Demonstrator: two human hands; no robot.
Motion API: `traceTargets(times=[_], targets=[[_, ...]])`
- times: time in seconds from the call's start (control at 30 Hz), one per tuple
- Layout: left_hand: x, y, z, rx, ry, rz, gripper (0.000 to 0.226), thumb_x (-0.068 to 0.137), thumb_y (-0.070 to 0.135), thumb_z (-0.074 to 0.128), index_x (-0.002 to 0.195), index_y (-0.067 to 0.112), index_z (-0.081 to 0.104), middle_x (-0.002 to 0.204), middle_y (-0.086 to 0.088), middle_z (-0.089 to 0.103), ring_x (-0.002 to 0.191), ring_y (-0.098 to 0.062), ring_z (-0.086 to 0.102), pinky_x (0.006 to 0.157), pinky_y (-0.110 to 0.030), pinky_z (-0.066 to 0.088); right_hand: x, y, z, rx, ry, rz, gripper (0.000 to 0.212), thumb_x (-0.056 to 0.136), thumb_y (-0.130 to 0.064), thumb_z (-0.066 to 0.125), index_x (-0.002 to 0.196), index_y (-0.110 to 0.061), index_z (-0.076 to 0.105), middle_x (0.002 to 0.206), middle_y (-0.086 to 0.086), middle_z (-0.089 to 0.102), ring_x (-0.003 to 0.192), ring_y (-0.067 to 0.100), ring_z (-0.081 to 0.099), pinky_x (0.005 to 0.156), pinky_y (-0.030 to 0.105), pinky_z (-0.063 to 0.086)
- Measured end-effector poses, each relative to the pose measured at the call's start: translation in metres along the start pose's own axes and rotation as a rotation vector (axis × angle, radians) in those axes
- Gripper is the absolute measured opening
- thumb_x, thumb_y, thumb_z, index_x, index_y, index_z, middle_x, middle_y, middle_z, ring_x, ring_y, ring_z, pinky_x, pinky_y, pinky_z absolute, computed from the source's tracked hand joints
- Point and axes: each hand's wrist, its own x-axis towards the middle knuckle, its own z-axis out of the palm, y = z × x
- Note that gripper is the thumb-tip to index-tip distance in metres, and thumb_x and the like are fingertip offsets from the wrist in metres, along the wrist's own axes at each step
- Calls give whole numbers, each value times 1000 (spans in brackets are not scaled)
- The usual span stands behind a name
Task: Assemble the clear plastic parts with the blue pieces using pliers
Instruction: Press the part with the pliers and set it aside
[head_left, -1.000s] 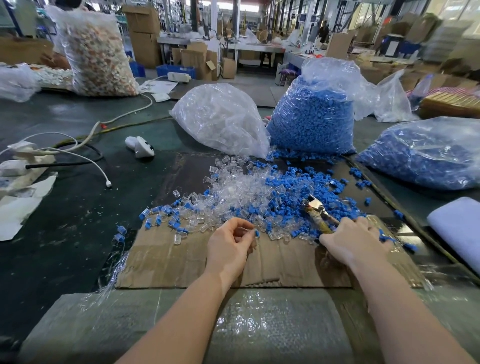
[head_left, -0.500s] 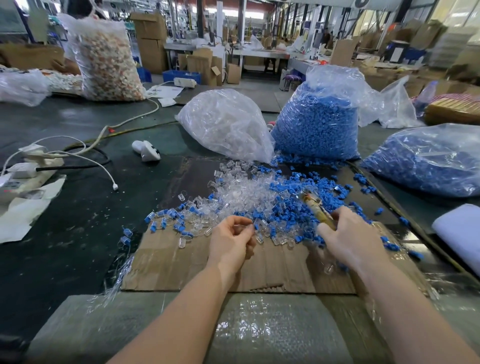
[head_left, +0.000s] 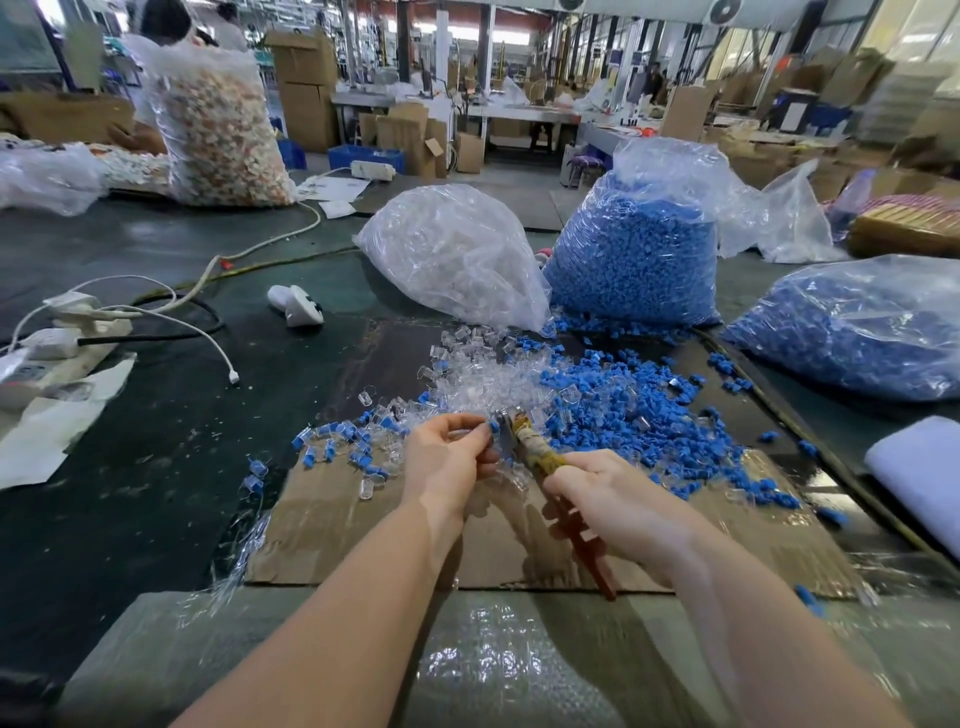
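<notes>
My left hand (head_left: 451, 457) pinches a small clear part with a blue piece (head_left: 492, 429) at its fingertips. My right hand (head_left: 613, 499) grips the pliers (head_left: 535, 453) by their yellowish and red handles, and the metal jaws meet the held part. Behind both hands a loose heap of clear parts (head_left: 467, 374) and blue pieces (head_left: 639, 410) spreads over a flat cardboard sheet (head_left: 332, 525). Several joined clear-and-blue pieces (head_left: 337, 436) lie at the left of the heap.
A bag of clear parts (head_left: 457, 254), a bag of blue pieces (head_left: 639, 249) and another blue bag (head_left: 857, 327) stand behind the heap. White cables and a power strip (head_left: 62, 338) lie at the left, a white foam pad (head_left: 924, 467) at the right.
My right hand swung the pliers left from the blue pile until the jaws met the part in my left hand. My left hand rose a little toward them.
</notes>
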Motion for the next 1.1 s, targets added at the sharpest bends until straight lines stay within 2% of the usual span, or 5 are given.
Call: traceTargets(times=[0.13, 0.5, 0.67, 0.9, 1.1], targets=[[-2, 5, -2, 41, 25, 25, 9, 87, 0, 58, 86, 7, 62, 67, -5, 62, 50, -6, 58, 49, -17, 49, -3, -3, 1, 16, -53, -9, 13, 92, -11, 41, 79, -12, 45, 79, 12, 47, 74, 23, 46, 66, 34, 34], [-4, 13, -1, 100, 95, 42, 11, 86, -1, 60, 82, 8, 63, 67, -4, 63, 45, -3, 57, 47, -15, 48, -6, -5, -3, -56, -109, -41, 13, 92, -14, 42, 79, -14, 46, 81, 9, 48, 77, 20, 49, 68, 32, 36], [-7, 13, 1, 29, 98, 11, 18, 86, -5, 58, 74, 9, 59, 63, -4, 59, 42, -3, 55, 45, -13, 47, -6, -5, 2, -142, -67, -87, 19, 92, -11, 40, 73, -14, 41, 76, 10, 49, 69, 20, 47, 62, 33, 38], [-10, 12, 3, 44, 97, 27, 10, 86, -3, 59, 83, 6, 62, 69, -5, 62, 51, -7, 56, 48, -13, 48, -7, -3, 6, -295, 25, -134, 27, 93, -14, 42, 66, -17, 43, 65, 2, 48, 54, 15, 40, 50, 25, 33], [-11, 15, -12, 188, 145, 95, 6, 88, 5, 60, 89, 9, 63, 72, -3, 64, 56, -9, 58, 51, -19, 49, -6, 9, 4, -48, 98, -179, 14, 88, -11, 53, 78, -20, 55, 49, -13, 45, 39, 1, 33, 39, 12, 26]])
